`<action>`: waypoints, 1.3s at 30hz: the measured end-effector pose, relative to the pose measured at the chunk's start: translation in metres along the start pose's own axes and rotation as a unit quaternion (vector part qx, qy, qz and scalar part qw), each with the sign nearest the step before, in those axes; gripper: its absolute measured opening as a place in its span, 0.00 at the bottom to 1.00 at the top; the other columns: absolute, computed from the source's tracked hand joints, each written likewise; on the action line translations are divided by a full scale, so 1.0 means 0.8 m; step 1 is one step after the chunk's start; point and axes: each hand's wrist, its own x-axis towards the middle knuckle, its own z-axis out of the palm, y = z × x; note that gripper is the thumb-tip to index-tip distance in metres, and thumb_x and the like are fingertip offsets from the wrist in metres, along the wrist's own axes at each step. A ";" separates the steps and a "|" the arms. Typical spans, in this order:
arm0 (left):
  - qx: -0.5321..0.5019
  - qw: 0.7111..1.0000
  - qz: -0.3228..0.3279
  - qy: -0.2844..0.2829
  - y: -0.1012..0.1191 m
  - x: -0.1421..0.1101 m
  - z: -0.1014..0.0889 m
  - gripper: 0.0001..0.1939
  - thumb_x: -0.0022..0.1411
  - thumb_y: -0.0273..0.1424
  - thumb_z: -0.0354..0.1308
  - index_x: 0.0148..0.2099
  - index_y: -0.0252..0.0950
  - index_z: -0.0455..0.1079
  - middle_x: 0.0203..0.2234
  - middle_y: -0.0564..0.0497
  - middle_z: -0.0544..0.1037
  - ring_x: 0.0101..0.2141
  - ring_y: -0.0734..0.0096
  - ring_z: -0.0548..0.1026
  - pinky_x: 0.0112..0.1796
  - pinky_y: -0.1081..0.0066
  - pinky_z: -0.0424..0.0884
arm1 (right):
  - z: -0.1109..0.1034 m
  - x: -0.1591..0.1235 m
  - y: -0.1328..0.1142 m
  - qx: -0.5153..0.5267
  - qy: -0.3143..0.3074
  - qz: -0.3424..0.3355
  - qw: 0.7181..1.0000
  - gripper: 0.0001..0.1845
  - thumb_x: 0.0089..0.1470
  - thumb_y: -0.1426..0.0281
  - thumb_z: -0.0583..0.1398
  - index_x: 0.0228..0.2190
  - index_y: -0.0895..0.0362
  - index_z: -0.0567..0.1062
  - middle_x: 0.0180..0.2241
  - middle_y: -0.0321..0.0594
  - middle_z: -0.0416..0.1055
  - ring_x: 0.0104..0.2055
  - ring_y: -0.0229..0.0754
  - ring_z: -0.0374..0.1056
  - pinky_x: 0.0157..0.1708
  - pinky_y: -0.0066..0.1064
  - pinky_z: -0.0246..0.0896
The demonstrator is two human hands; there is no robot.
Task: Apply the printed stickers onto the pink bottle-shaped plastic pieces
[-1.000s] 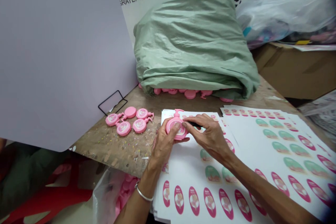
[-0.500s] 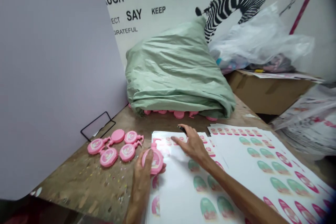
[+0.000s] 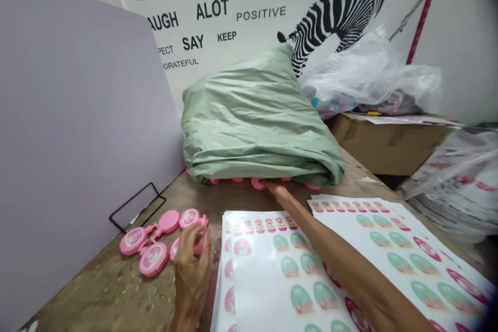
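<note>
The fingers of our left hand [image 3: 191, 264] bend down over a pink plastic pump-bottle shape [image 3: 199, 245], which shows between them; we cannot tell whether they grip it or have let go. The fingers of our right hand [image 3: 279, 193], at about one o'clock from the left, reach to a row of pink plastic pieces [image 3: 258, 183]. The fingertips are partly hidden, so we cannot tell whether they grasp one.

Just beside our left hand, from nine to twelve o'clock, lie more round, flat pink bottle shapes [image 3: 153, 259], most with a picture label facing up and one plain. They rest on a worn, speckled brown tabletop [image 3: 112, 295]. At three o'clock from that hand is a stack of white sticker sheets [image 3: 264, 275] printed in pink and green; a second white stack [image 3: 346, 228] lies at four o'clock from our right hand.

Right at twelve o'clock from the right hand, a bulging pale-green fabric bag [image 3: 252, 119] stands over the row. Farther out, a black wire frame [image 3: 131, 200] sits toward ten o'clock, near a large lilac-grey panel [image 3: 89, 114]. Toward two o'clock is a brown cardboard box [image 3: 381, 145].
</note>
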 end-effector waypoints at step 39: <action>-0.327 0.897 -0.285 -0.089 0.039 -0.007 0.026 0.22 0.46 0.38 0.71 0.40 0.31 0.73 0.30 0.51 0.76 0.27 0.75 0.74 0.30 0.75 0.74 | -0.009 -0.169 -0.087 -0.109 -0.109 0.038 0.987 0.10 0.58 0.62 0.54 0.34 0.55 0.71 0.28 0.39 0.71 0.31 0.42 0.65 0.31 0.31 0.53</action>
